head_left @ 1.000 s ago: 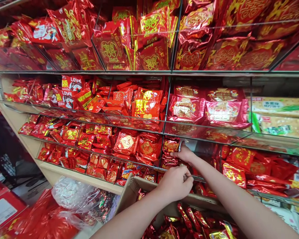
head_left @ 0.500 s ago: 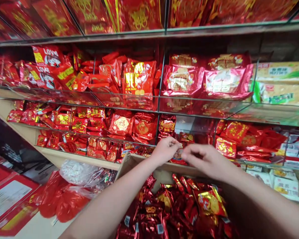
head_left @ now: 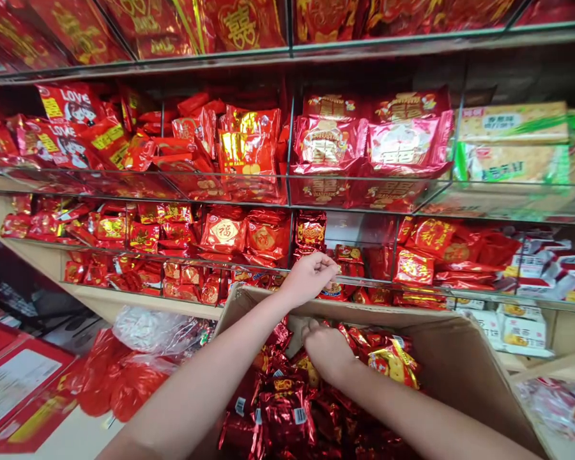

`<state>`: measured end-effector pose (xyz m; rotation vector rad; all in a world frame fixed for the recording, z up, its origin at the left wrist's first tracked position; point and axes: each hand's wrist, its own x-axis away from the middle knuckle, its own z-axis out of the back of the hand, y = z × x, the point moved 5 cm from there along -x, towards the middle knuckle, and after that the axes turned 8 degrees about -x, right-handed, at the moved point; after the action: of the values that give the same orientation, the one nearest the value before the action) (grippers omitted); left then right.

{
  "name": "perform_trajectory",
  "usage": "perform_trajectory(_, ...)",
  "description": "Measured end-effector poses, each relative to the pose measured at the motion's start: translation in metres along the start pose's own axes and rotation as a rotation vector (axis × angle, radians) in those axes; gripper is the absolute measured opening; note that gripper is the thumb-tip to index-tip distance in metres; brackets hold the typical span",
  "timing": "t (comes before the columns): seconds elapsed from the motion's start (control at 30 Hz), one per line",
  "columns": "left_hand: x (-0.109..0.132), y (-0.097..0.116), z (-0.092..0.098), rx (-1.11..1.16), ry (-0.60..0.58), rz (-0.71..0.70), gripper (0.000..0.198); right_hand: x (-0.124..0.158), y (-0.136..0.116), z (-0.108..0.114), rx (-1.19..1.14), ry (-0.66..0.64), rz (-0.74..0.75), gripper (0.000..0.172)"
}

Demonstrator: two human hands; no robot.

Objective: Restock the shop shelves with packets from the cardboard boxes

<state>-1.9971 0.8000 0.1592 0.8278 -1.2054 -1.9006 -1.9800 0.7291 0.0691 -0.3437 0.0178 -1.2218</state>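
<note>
My left hand (head_left: pixel 311 277) is at the front edge of the lower shelf, its fingers curled together in a pinch. Whatever may be between those fingertips is hidden. Just behind it in the shelf compartment are a dark red packet (head_left: pixel 311 229) and a smaller red snack packet (head_left: pixel 349 254). My right hand (head_left: pixel 329 350) reaches down inside an open cardboard box (head_left: pixel 460 345), fingers bent and closed near the inner wall. What they grip, if anything, does not show. Around it lie shiny red wrapped packets (head_left: pixel 287 415) and a red and gold biscuit packet (head_left: pixel 393 364).
Shelves with clear front lips hold red packets (head_left: pixel 249 147), pink packets (head_left: pixel 402 144) and green-edged cracker packs (head_left: pixel 510 163). Left of the box are a clear plastic bag (head_left: pixel 148 329), red bags (head_left: pixel 134 383) and a red carton (head_left: pixel 19 390).
My right hand has moved from beside my left hand at the shelf down into the box. My left hand stays at the shelf edge. The view has shifted slightly to the right.
</note>
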Motion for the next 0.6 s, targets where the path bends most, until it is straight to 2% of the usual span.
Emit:
perform_trajectory(0.17,0.0,-0.002,-0.001,-0.017,-0.028,-0.041,0.011,0.0,0.006,-0.024,-0.105,-0.258,0.093,0.031)
perform_trajectory(0.23,0.001,-0.003,-0.001,0.001,-0.034,-0.033,0.01,0.0,0.011,-0.027,-0.117,-0.285,0.101,0.029)
perform_trajectory(0.37,0.002,-0.002,0.001,0.04,-0.03,0.002,0.008,0.008,0.011,-0.027,-0.114,-0.238,0.096,0.026)
perform_trajectory(0.6,0.0,-0.005,0.0,0.069,-0.039,0.014,0.009,0.024,-0.003,-0.026,0.023,-0.098,0.019,0.031)
